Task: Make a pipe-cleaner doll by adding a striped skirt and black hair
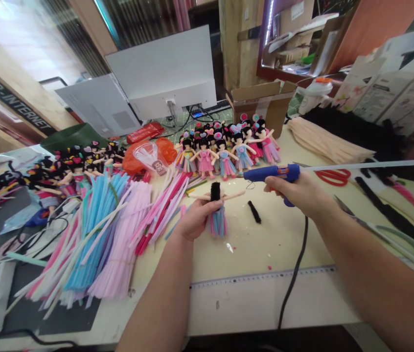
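Note:
My left hand (196,217) grips a small pipe-cleaner doll (218,222) with black hair, outstretched beige arms and a blue-and-pink skirt. Its back of black hair faces me. In my right hand (304,191) is a blue hot glue gun (271,173), its nozzle pointing left, above and to the right of the doll. A long pale glue stick (364,166) sticks out of the gun's rear. On the tabletop between my hands lies a short black pipe-cleaner piece (254,212).
Finished dolls (225,154) stand in rows behind my hands. Bundles of blue (99,220) and pale pink pipe cleaners (122,239) lie at left. Red-handled scissors (328,177) and larger scissors (394,239) are at right. A ruler (265,277) runs along the front; the gun's cord (297,269) crosses it.

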`<state>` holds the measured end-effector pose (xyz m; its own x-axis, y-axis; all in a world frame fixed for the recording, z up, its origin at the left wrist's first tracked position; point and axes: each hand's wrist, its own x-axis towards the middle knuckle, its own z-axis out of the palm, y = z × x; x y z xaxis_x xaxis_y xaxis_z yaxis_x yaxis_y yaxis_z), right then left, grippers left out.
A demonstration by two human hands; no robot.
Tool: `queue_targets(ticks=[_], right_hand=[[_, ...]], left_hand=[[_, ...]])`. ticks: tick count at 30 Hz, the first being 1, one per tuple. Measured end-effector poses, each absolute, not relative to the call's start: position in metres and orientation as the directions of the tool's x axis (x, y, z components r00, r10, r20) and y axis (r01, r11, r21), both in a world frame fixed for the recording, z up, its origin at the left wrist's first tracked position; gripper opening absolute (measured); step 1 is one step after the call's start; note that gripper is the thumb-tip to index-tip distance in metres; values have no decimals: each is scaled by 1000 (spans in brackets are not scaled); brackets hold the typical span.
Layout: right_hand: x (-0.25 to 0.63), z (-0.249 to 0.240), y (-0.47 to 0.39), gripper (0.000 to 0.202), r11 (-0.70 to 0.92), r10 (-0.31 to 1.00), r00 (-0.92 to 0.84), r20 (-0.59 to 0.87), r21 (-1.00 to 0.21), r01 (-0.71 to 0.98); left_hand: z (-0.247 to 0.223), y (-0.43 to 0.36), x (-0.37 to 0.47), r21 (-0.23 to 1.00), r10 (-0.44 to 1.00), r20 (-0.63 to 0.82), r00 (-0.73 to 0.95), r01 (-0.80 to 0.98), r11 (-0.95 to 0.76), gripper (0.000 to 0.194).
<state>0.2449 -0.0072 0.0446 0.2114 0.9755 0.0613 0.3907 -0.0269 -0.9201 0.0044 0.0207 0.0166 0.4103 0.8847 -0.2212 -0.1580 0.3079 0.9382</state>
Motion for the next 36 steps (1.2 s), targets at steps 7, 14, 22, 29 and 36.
queue_targets(ticks=[7, 14, 22, 29, 36], right_hand=[[246, 33, -1, 36, -35, 986, 163, 17, -950, 309], [234, 30, -1, 29, -74, 995, 89, -53, -967, 246], [222, 14, -3, 31, -65, 998, 35, -59, -976, 208], [203, 14, -15, 36, 69, 994, 75, 83, -982, 176], [182, 8, -24, 32, 201, 980, -13, 201, -977, 75]], left_hand=[[1, 34, 6, 945, 948, -193, 252, -213, 249, 42], [2, 34, 4, 962, 979, -148, 141, 252, 109, 28], [-1, 39, -6, 803, 972, 146, -185, 596, -7, 45], [24, -2, 23, 859, 952, 230, 203, 417, -296, 16], [22, -20, 68, 997, 926, 60, 374, 18, -72, 51]])
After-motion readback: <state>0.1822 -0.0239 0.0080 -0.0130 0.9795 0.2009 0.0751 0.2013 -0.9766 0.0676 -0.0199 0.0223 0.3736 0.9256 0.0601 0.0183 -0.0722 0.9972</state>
